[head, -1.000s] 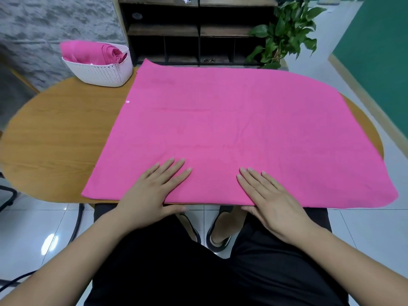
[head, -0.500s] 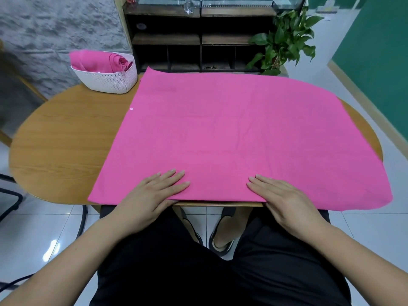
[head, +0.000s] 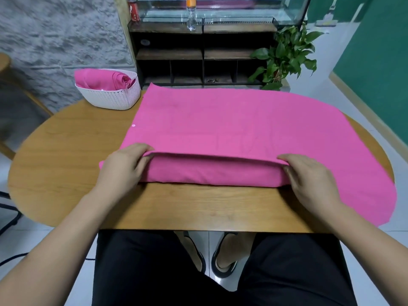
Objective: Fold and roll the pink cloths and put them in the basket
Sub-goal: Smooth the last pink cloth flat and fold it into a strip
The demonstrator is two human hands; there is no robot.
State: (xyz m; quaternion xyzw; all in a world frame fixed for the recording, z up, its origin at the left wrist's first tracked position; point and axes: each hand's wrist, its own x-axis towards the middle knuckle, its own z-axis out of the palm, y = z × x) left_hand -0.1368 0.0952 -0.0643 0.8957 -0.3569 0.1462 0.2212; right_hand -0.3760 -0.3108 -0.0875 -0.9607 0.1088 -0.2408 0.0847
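- Left hand [head: 123, 167] and right hand [head: 309, 180] both pinch cloth [head: 220, 120] at its turned-over near edge, fingers curled.
- Risk: cloth end farthest from basket [head: 114, 100] hangs ungripped; roll may skew.

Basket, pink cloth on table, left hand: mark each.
basket [head: 110, 99], head view, front wall.
pink cloth [head: 231, 120], head view, flat far part.
left hand [head: 122, 167], head view, back of hand.

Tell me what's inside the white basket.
The white basket holds rolled pink cloths, poking above its rim. Its wall hides their lower parts and the bottom.
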